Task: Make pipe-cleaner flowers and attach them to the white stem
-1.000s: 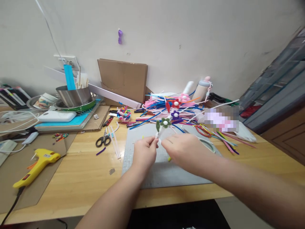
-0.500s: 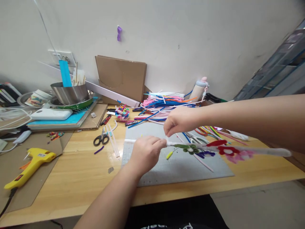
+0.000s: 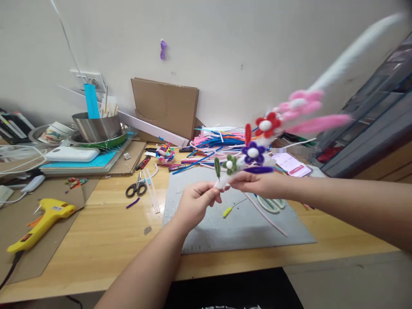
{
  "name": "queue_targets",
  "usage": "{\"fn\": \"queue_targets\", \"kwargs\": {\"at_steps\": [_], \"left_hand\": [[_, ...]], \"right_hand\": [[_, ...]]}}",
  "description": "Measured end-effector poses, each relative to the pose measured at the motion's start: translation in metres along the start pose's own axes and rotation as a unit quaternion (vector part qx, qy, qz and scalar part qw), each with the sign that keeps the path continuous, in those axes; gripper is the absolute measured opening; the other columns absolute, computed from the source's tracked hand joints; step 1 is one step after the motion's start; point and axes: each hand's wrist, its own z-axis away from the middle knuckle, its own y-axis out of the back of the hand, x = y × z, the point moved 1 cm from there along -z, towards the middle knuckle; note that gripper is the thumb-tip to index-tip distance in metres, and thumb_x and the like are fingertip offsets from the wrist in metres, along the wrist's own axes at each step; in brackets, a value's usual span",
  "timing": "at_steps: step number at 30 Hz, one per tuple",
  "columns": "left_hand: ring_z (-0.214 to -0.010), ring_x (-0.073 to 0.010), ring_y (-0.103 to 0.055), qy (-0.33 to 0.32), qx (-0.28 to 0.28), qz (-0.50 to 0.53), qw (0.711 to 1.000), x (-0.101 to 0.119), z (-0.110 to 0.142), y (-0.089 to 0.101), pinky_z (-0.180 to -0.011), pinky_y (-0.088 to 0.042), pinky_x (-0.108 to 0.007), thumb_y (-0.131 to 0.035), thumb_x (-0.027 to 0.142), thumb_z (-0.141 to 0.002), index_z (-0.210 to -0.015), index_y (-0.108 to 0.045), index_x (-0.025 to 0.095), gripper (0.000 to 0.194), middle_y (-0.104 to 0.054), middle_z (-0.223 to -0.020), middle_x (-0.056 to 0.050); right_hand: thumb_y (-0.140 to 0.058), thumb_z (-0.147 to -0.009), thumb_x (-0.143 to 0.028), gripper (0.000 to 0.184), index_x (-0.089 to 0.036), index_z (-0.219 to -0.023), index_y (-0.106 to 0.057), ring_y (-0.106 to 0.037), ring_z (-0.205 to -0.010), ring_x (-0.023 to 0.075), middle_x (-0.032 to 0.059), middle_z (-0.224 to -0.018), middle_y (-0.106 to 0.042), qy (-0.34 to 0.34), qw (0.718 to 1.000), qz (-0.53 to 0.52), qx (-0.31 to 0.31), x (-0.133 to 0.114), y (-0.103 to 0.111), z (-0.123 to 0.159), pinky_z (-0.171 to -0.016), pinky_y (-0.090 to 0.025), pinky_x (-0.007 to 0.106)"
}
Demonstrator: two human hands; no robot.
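A long white fuzzy stick (image 3: 350, 56), wound like pipe cleaner, slants up to the right across the view. Along it sit a green flower (image 3: 229, 165), a purple flower (image 3: 253, 152), a red flower (image 3: 268, 125) and a pink flower (image 3: 300, 103), with leaf-like loops beside them. My left hand (image 3: 201, 201) pinches the stick's lower end. My right hand (image 3: 249, 182) grips it just beyond, below the purple flower; its fingertips are partly hidden behind the stick. Below the hands, a yellow bud on a thin stem (image 3: 227, 212) lies on the grey mat (image 3: 206, 234).
Pipe cleaners (image 3: 219, 139) are heaped at the back. Scissors (image 3: 135, 189) and a yellow glue gun (image 3: 45, 221) lie to the left, near a metal bowl (image 3: 98, 126). A phone (image 3: 292, 165) is behind my right wrist. Cardboard (image 3: 165, 105) leans on the wall.
The flowered stick has swung from nearly level to a steep upward slant on the right, its flowers turned toward me. My right hand has come down from above onto the stick.
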Motion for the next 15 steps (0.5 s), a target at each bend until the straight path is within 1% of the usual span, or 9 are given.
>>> {"fn": "queue_targets", "kwargs": {"at_steps": [2, 4, 6, 9, 11, 12, 13, 15], "left_hand": [[-0.045, -0.0054, -0.037, 0.036, 0.025, 0.062, 0.997, -0.006, -0.003, -0.001, -0.044, -0.026, -0.021, -0.061, 0.035, -0.074, -0.078, -0.069, 0.015, 0.022, -0.059, -0.058, -0.001], [-0.043, -0.004, -0.033, 0.07, 0.042, 0.113, 0.99, -0.011, -0.005, -0.001, -0.042, -0.022, -0.02, -0.064, 0.036, -0.071, -0.076, -0.068, 0.013, 0.023, -0.059, -0.059, -0.001], [-0.044, -0.0035, -0.035, 0.099, 0.052, 0.14, 0.984, -0.013, -0.005, -0.001, -0.042, -0.021, -0.019, -0.065, 0.035, -0.07, -0.074, -0.067, 0.012, 0.024, -0.06, -0.06, -0.003], [-0.046, -0.0032, -0.037, 0.122, 0.046, 0.164, 0.978, -0.013, -0.005, -0.002, -0.043, -0.021, -0.018, -0.066, 0.034, -0.069, -0.074, -0.066, 0.011, 0.024, -0.059, -0.063, -0.003], [-0.046, -0.0032, -0.037, 0.121, 0.053, 0.156, 0.979, -0.013, -0.005, -0.002, -0.043, -0.022, -0.017, -0.065, 0.033, -0.069, -0.075, -0.066, 0.011, 0.023, -0.058, -0.063, -0.002], [-0.046, -0.0036, -0.038, 0.119, 0.067, 0.138, 0.981, -0.013, -0.005, -0.002, -0.043, -0.023, -0.017, -0.065, 0.032, -0.069, -0.076, -0.066, 0.011, 0.022, -0.058, -0.063, -0.003], [-0.046, -0.0044, -0.04, 0.115, 0.087, 0.109, 0.983, -0.013, -0.005, -0.001, -0.043, -0.025, -0.017, -0.064, 0.031, -0.07, -0.076, -0.066, 0.011, 0.022, -0.059, -0.062, -0.003], [-0.047, -0.0067, -0.045, 0.105, 0.13, 0.03, 0.985, -0.015, -0.005, 0.0, -0.045, -0.031, -0.019, -0.061, 0.029, -0.071, -0.074, -0.066, 0.011, 0.019, -0.061, -0.061, -0.004]], "right_hand": [[-0.043, -0.084, -0.035, 0.031, -0.019, -0.098, -0.066, -0.058, -0.085, 0.0184, 0.0037, -0.09, -0.066, -0.006, 0.999, 0.046, -0.006, 0.002, -0.005, -0.002, -0.078, -0.042, 0.031], [-0.043, -0.085, -0.032, 0.03, -0.02, -0.097, -0.066, -0.059, -0.084, 0.0184, 0.0027, -0.09, -0.067, -0.017, 0.997, 0.078, 0.001, 0.005, -0.007, -0.005, -0.076, -0.041, 0.031], [-0.043, -0.084, -0.03, 0.028, -0.019, -0.095, -0.066, -0.059, -0.086, 0.0178, 0.0027, -0.092, -0.067, -0.022, 0.997, 0.079, 0.013, 0.009, -0.01, -0.009, -0.078, -0.041, 0.029], [-0.042, -0.085, -0.028, 0.027, -0.017, -0.092, -0.066, -0.06, -0.086, 0.0168, 0.0035, -0.092, -0.068, -0.029, 0.996, 0.084, 0.022, 0.014, -0.017, -0.013, -0.076, -0.042, 0.027], [-0.04, -0.086, -0.028, 0.028, -0.018, -0.092, -0.065, -0.06, -0.084, 0.0164, 0.0037, -0.091, -0.068, -0.033, 0.992, 0.119, 0.027, 0.015, -0.023, -0.014, -0.071, -0.042, 0.026], [-0.038, -0.087, -0.028, 0.029, -0.019, -0.094, -0.065, -0.06, -0.082, 0.0164, 0.0036, -0.091, -0.068, -0.033, 0.987, 0.154, 0.03, 0.015, -0.026, -0.014, -0.069, -0.041, 0.025], [-0.037, -0.088, -0.027, 0.029, -0.02, -0.094, -0.064, -0.061, -0.08, 0.0163, 0.0034, -0.089, -0.068, -0.032, 0.979, 0.2, 0.032, 0.013, -0.03, -0.013, -0.066, -0.04, 0.025], [-0.038, -0.086, -0.022, 0.026, -0.021, -0.093, -0.063, -0.061, -0.071, 0.0159, 0.0034, -0.081, -0.068, -0.023, 0.95, 0.311, 0.026, 0.005, -0.038, -0.009, -0.058, -0.036, 0.024]]}}
